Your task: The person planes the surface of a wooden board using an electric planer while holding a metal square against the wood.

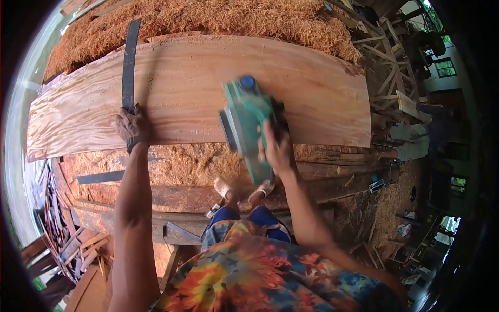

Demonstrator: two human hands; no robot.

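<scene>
A wide wooden board [197, 88] with wavy grain lies across in front of me. My left hand [132, 126] is closed around a long, dark flat bar [131, 62] near the board's close edge, and the bar stretches over the board to its far side. In my right hand [277, 148] is a green electric planer [248, 112] with a blue knob, its handle wrapped by my fingers. The planer is slightly blurred and overlaps the board's near edge. Whether it touches the wood, I cannot tell.
Wood shavings [223, 18] are heaped behind the board, with more on the ground near my feet [223, 187]. Another dark strip [101, 177] lies at left. Scrap wood [83, 252] is piled lower left. A person [410, 140] is at the right, near timber frames [387, 62].
</scene>
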